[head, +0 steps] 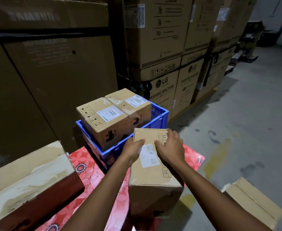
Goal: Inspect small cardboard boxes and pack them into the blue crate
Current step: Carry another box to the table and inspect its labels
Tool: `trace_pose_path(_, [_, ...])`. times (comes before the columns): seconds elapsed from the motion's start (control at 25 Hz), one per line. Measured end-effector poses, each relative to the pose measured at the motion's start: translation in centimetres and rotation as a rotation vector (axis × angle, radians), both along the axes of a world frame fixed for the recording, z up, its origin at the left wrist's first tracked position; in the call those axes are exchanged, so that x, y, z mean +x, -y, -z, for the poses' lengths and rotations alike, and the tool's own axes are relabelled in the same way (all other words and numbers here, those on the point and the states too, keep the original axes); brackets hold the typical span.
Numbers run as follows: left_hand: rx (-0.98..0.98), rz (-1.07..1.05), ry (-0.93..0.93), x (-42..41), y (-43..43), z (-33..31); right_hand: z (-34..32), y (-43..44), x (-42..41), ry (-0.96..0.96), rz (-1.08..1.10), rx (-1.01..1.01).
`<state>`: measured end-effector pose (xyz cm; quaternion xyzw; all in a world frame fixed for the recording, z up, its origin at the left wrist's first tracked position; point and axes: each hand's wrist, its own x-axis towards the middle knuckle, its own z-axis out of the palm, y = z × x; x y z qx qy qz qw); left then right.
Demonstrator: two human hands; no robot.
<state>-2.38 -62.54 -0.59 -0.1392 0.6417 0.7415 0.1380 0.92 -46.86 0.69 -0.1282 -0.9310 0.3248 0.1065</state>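
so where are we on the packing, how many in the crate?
Done: the near box and the far box sit side by side in the blue crate, standing above its rim. In hand: a third box, label up, gripped by the left hand and right hand just short of the crate. Left: setting it in; the crate's right side looks free.

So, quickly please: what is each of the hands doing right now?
Left hand: grips the left edge of the cardboard box.
Right hand: grips the same box at its far right corner.
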Motion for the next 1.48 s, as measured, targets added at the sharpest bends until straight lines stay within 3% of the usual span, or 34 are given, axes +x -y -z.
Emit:
trace_pose_path(0.12, [-0.007, -0.018, -0.044, 0.0, -0.1, 0.3, -0.7, 1.1, 1.8, -0.182, -0.279, 0.313])
trace_pose_path(0.24, [-0.011, -0.022, -0.071, 0.0, -0.1, 0.7, -0.6, 1.1, 2.7, -0.229, -0.448, 0.360])
trace_pose_path(0.44, [-0.049, 0.050, -0.126, -0.1, -2.5, 1.0, -0.7, -1.5, 3.3, -0.258, -0.407, 0.309])
trace_pose_path(0.72, [-0.313, 0.167, -0.227, 1.8, -10.8, -1.1, -1.2, -7.8, 5.5, -0.158, -0.298, 0.137])
trace_pose_path(0.96, [-0.853, 0.454, -0.465, 8.6, -17.6, 4.9, 0.6, -19.3, 8.1, 0.118, -0.115, -0.216])
trace_pose_path(1.12, [-1.176, 0.552, -0.512, 10.3, -17.6, 8.4, 4.2, -25.0, 9.4, 0.284, -0.055, -0.248])
trace_pose_path(1.24, [-1.381, 0.535, -0.464, 12.5, -16.5, 10.0, 8.8, -24.8, 11.5, 0.365, -0.082, -0.319])
trace_pose_path(1.32, [-1.457, 0.426, -0.361, 13.6, -15.6, 10.3, 10.9, -23.8, 12.1, 0.311, -0.058, -0.401])
trace_pose_path(1.48, [-1.435, 0.187, -0.068, 15.6, -10.7, 10.0, 11.8, -20.8, 10.4, 0.216, -0.064, -0.382])
